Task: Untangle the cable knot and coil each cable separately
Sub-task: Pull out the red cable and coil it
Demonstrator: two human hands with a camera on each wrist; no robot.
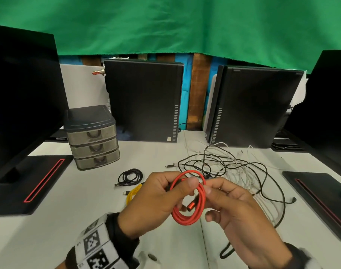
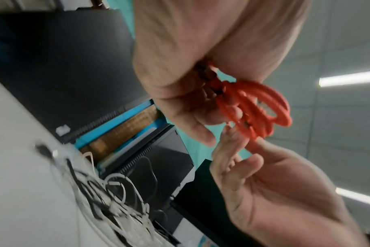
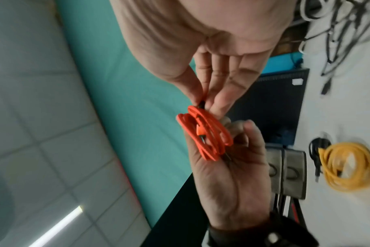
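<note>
Left hand: I see my left hand pinching the red cable coil, thumb over the top of the loops and fingers curled behind them.
Right hand: my right hand pinches the coil's 3 o'clock edge between thumb and forefinger; the other fingers are loosely bent.
Red cable: wound into several loops, held in the air above the table, its red metal plug hanging inside the ring.
Tangle: black and white cables lie knotted at 1 o'clock from my hands, on the table.
Finished coils: a black coil at 10 o'clock and a yellow coil just beside it, partly hidden by my left hand.
Drawers: a grey unit of 3 drawers stands at 10 o'clock, farther back.
</note>
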